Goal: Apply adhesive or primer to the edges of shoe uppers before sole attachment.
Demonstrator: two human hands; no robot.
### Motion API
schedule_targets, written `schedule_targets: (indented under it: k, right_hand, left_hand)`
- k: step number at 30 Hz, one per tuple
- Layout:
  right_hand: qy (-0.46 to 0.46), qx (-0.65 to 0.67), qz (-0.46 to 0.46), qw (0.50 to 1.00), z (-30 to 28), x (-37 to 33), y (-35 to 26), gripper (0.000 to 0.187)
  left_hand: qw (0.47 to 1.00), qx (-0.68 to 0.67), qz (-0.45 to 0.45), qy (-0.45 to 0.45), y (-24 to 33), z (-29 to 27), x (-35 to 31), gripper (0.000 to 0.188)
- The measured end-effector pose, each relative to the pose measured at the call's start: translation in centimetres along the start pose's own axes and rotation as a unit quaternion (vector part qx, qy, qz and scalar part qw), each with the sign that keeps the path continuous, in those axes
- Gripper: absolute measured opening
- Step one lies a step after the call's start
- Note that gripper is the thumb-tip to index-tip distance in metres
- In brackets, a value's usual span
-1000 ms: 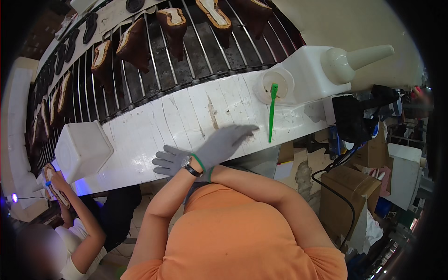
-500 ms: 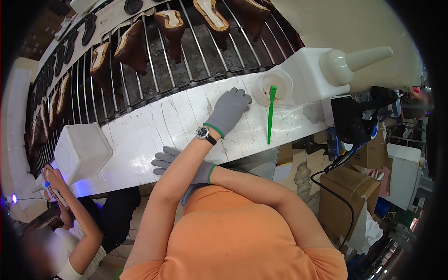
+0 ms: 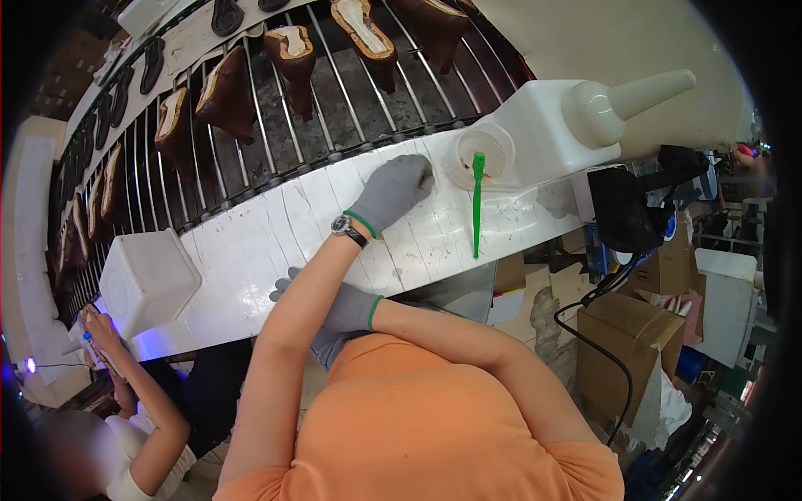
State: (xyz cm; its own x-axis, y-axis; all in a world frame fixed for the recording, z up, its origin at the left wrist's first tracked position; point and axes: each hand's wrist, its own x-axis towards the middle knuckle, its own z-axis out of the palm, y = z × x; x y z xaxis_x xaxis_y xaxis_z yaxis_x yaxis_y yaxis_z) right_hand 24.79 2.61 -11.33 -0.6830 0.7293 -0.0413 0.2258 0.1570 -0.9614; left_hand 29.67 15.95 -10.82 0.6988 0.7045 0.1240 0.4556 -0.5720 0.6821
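My left hand point(image 3: 391, 195), in a grey glove with a green cuff and a watch at the wrist, rests on the white ledge point(image 3: 251, 259). Its fingers curl in, and nothing shows in them. Just to its right is a clear cup point(image 3: 498, 144) with a green-handled brush point(image 3: 477, 209) leaning out over its rim. Crossing beneath my left forearm, my gloved right hand point(image 3: 347, 309) lies near my waist. Its visible fingertips are apart and hold nothing; the rest is hidden by the forearm. Beyond the ledge, brown shoe uppers point(image 3: 291, 71) lie bottoms up on metal rods point(image 3: 342, 79).
A white bottle point(image 3: 543, 125) with a long nozzle lies behind the cup. At the ledge's left end stands a white container point(image 3: 149, 275). A co-worker's hands point(image 3: 102, 330) handle a piece there. Black soles point(image 3: 153, 65) line the far side; cardboard boxes point(image 3: 622, 351) are at right.
My left hand has drawn slightly left, its fingers curling in more. My right hand has slipped further behind the left forearm. The uppers on the rods have shifted a little left.
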Motion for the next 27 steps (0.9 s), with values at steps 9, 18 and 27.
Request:
schedule_targets:
  k: [9,18,27]
  right_hand:
    - [-0.034,-0.121,-0.083,0.989,4.1,0.9,4.7,0.055]
    - [-0.067,-0.061,-0.057,0.994,3.1,0.6,3.9,0.055]
    - [-0.056,-0.274,-0.159,0.947,1.5,0.5,2.6,0.055]
  left_hand:
    - [0.996,-0.061,0.001,0.064,-1.3,-1.2,-3.1,0.019]
    - [0.995,0.028,0.068,0.068,-1.3,-0.4,-2.1,0.016]
    - [0.994,0.010,0.037,0.101,-0.7,0.6,-1.7,0.014]
